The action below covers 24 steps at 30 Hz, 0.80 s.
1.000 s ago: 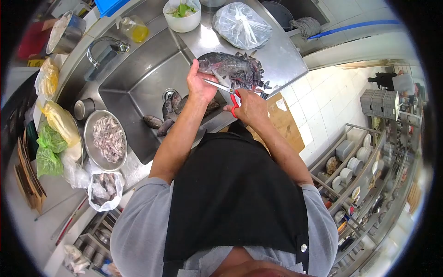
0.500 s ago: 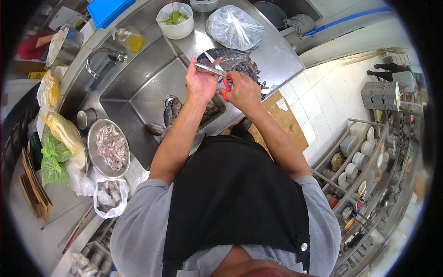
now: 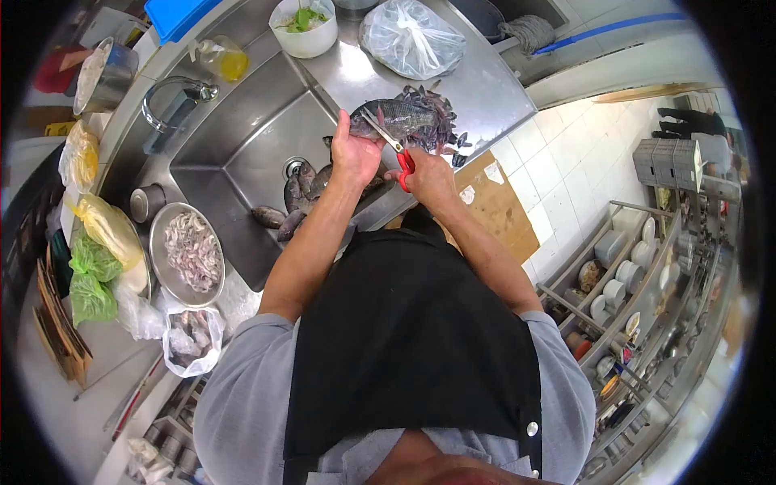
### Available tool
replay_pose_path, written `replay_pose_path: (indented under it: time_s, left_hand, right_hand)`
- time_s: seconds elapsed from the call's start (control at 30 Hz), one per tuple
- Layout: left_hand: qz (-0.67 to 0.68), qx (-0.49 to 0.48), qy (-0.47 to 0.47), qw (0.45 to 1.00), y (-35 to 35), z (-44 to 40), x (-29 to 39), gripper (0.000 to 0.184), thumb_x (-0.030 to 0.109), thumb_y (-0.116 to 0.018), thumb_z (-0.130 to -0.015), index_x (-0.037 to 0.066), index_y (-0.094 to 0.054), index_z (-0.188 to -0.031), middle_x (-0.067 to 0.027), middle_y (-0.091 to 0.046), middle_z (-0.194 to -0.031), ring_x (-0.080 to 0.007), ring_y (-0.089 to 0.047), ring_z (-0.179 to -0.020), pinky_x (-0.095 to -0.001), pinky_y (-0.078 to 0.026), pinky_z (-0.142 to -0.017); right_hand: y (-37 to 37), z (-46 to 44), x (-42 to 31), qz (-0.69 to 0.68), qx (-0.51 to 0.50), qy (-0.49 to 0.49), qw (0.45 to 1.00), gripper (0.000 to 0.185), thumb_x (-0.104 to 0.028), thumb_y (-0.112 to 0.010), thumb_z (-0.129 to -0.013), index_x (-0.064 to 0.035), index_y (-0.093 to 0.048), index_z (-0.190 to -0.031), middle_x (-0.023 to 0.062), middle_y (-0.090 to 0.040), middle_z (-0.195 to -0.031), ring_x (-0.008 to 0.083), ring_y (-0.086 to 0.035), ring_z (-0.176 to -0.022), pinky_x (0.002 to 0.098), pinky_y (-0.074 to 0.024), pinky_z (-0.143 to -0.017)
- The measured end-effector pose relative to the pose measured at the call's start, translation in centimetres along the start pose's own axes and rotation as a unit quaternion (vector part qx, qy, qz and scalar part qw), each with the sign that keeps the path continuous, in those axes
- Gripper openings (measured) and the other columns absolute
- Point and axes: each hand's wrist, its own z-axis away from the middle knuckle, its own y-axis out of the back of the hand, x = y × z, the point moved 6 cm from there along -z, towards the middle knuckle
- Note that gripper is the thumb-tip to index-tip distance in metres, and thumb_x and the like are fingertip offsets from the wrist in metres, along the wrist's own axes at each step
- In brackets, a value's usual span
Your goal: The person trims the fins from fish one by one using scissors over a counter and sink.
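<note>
A dark scaly fish (image 3: 404, 117) lies over the steel counter beside the sink, its head end in my left hand (image 3: 354, 158). My right hand (image 3: 431, 175) grips red-handled scissors (image 3: 405, 168), whose blades rest against the fish near its head. Dark cut-off pieces (image 3: 447, 129) are heaped at the fish's far right end. Several more fish (image 3: 297, 190) lie in the sink (image 3: 242, 153) around the drain, partly hidden by my left forearm.
Left of the sink are a steel bowl of pale seafood (image 3: 192, 252) and a white bag (image 3: 192, 343). A faucet (image 3: 162, 105) arches over the sink's back. Behind the fish stand a white tub (image 3: 307, 36) and a knotted plastic bag (image 3: 414, 40).
The scissors, raised with open blades half a second ago, have come down onto the fish near its head. The fish's head end now shows more clearly above my left hand.
</note>
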Motion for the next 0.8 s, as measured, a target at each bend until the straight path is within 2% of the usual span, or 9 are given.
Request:
replay_pose_path:
  time_s: [0.17, 0.27, 0.33, 0.37, 0.43, 0.57, 0.63, 0.67, 0.8]
  left_hand:
    - [-0.027, -0.015, 0.024, 0.999, 2.9, -0.9, -0.6, 0.038, 0.036, -0.054, -0.109, 0.004, -0.062, -0.129, -0.014, -0.071, -0.127, -0.0291, -0.066, -0.122, -0.0515, -0.046, -0.112]
    - [-0.121, -0.024, -0.029, 0.992, 3.4, -1.2, 0.2, 0.025, 0.005, -0.065, -0.097, 0.004, -0.066, -0.122, -0.0119, -0.074, -0.12, -0.0275, -0.071, -0.111, -0.0467, -0.056, -0.099]
    - [-0.133, -0.009, -0.026, 0.991, 4.8, -1.4, 0.5, 0.024, 0.004, -0.066, -0.096, 0.004, -0.067, -0.12, -0.0118, -0.074, -0.118, -0.0271, -0.071, -0.11, -0.0464, -0.057, -0.098]
    - [-0.145, 0.009, -0.025, 0.989, 5.8, -1.5, 0.7, 0.023, 0.003, -0.066, -0.095, 0.004, -0.067, -0.118, -0.0117, -0.074, -0.117, -0.0268, -0.071, -0.109, -0.0462, -0.058, -0.097]
    - [-0.131, 0.034, -0.018, 0.991, 7.0, -1.8, 1.3, 0.022, 0.0, -0.067, -0.092, 0.004, -0.068, -0.114, -0.0112, -0.074, -0.112, -0.0268, -0.072, -0.105, -0.0459, -0.059, -0.095]
    - [-0.133, 0.059, -0.071, 0.987, 8.0, -2.0, 3.2, 0.027, -0.008, -0.065, -0.085, 0.004, -0.065, -0.109, -0.0112, -0.073, -0.106, -0.0286, -0.072, -0.1, -0.0468, -0.06, -0.092]
    - [-0.144, 0.048, -0.114, 0.982, 7.5, -2.1, 4.1, 0.042, -0.013, -0.066, -0.078, 0.005, -0.058, -0.115, -0.0093, -0.071, -0.102, -0.0273, -0.072, -0.093, -0.0458, -0.062, -0.083]
    - [-0.156, 0.042, -0.126, 0.979, 7.3, -2.2, 4.5, 0.051, -0.016, -0.066, -0.076, 0.006, -0.052, -0.12, -0.0089, -0.068, -0.101, -0.026, -0.071, -0.092, -0.0441, -0.061, -0.083]
    - [-0.179, 0.045, -0.169, 0.968, 5.3, -0.9, 5.2, 0.052, -0.017, -0.066, -0.075, 0.007, -0.054, -0.119, -0.0079, -0.068, -0.1, -0.0246, -0.07, -0.092, -0.0416, -0.06, -0.085]
  right_hand:
    - [-0.6, 0.8, 1.8, 0.004, -0.038, -0.037, 0.999, 0.059, -0.059, -0.087, -0.076, -0.006, -0.068, -0.095, 0.0187, -0.072, -0.079, 0.0409, -0.071, -0.075, 0.0495, -0.0568, -0.068]
    - [-0.5, 1.0, 4.6, -0.079, -0.063, -0.082, 0.992, 0.062, -0.059, -0.089, -0.075, -0.0038, -0.068, -0.093, 0.0168, -0.071, -0.077, 0.0371, -0.069, -0.07, 0.0459, -0.056, -0.068]
    - [-2.8, 2.6, 8.8, -0.356, -0.175, -0.3, 0.867, 0.064, -0.057, -0.092, -0.073, -0.0007, -0.068, -0.094, 0.0135, -0.069, -0.077, 0.0309, -0.068, -0.069, 0.0421, -0.054, -0.067]
    - [-2.4, 3.1, 9.8, -0.356, -0.174, -0.302, 0.867, 0.064, -0.057, -0.092, -0.073, -0.0007, -0.068, -0.094, 0.0135, -0.069, -0.077, 0.0309, -0.068, -0.069, 0.0421, -0.054, -0.067]
    - [-0.4, 3.8, 9.5, -0.186, -0.187, -0.205, 0.943, 0.067, -0.055, -0.093, -0.071, 0.0017, -0.069, -0.096, 0.0125, -0.069, -0.08, 0.0277, -0.069, -0.077, 0.0419, -0.0529, -0.072]
    - [1.2, 4.9, 6.0, -0.144, -0.227, -0.145, 0.952, 0.069, -0.059, -0.091, -0.07, 0.0016, -0.069, -0.096, 0.0152, -0.069, -0.083, 0.0296, -0.069, -0.081, 0.0431, -0.0524, -0.076]
    - [0.8, 4.3, 5.0, -0.11, -0.245, -0.113, 0.956, 0.07, -0.062, -0.089, -0.07, 0.0014, -0.068, -0.092, 0.0173, -0.069, -0.084, 0.0302, -0.068, -0.084, 0.0444, -0.0515, -0.078]
    - [0.7, 4.0, 4.8, -0.111, -0.244, -0.115, 0.957, 0.07, -0.062, -0.089, -0.07, 0.0014, -0.068, -0.092, 0.0173, -0.069, -0.084, 0.0302, -0.068, -0.084, 0.0444, -0.0515, -0.078]
    - [1.0, 3.0, 4.2, -0.105, -0.265, -0.113, 0.952, 0.071, -0.065, -0.088, -0.07, 0.0011, -0.067, -0.086, 0.0172, -0.067, -0.081, 0.03, -0.066, -0.08, 0.044, -0.0501, -0.075]
